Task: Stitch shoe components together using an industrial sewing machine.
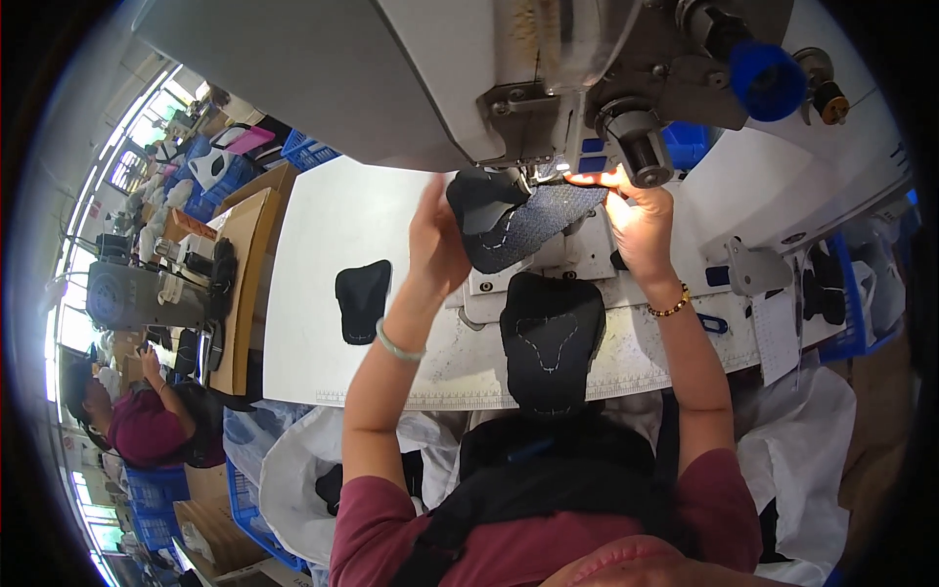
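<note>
- The patterned piece (548, 220) is held below the head of the machine (391, 88), above the tabletop (308, 274), with a dark layer folded or laid over its left part.
- Its right upper corner is pinched by the right hand (641, 215), the thumb and fingers (614, 178) being closed on the edge.
- Its left edge is met by the left hand (437, 240); the fingers look fairly straight, but whether they are gripping cannot be told (some are hidden by the piece).
- A large pad (550, 338), marked with a white dashed outline, is seen nearer the body, and a small pad (363, 301) is left flat to the left, well apart.
- The step in hand is judged to be the placing of the piece for stitching; whether it is clamped or under the needle cannot be made out.
- For the next move, the edge should be lined up with both hands, the layers kept smooth, and the right fingertips kept clear of the needle.
</note>
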The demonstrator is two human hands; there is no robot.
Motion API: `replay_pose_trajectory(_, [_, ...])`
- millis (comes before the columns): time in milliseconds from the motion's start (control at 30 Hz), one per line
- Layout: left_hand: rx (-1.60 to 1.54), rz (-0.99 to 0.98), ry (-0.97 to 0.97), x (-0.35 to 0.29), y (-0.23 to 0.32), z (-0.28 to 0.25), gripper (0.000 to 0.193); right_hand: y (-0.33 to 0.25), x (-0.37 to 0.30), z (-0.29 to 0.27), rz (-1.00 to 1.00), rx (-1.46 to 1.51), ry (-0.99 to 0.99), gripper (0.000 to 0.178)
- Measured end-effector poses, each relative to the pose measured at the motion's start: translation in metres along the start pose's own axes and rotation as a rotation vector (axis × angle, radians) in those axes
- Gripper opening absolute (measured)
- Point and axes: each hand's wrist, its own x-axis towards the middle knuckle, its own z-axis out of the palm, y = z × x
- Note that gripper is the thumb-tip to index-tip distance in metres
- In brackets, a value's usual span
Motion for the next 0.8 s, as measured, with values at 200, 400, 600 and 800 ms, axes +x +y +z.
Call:
replay_pose_trajectory(200, [0.451, 0.023, 0.058, 0.004, 0.017, 0.020, 0.026, -0.001, -0.008, -0.001, -0.140, -0.130, 0.048, 0.043])
replay_pose_trajectory(400, [0.458, 0.041, 0.029, 0.005, 0.018, 0.010, 0.024, -0.002, -0.011, 0.001, -0.253, -0.185, 0.173, 0.037])
replay_pose_trajectory(600, [0.359, 0.084, 0.022, -0.004, 0.005, 0.015, 0.019, 0.002, -0.025, 0.001, -0.549, -0.483, 0.205, 0.040])
replay_pose_trajectory(800, [0.287, 0.184, 0.044, -0.014, -0.006, 0.034, 0.018, -0.006, -0.031, 0.018, -0.706, -0.448, 0.014, 0.036])
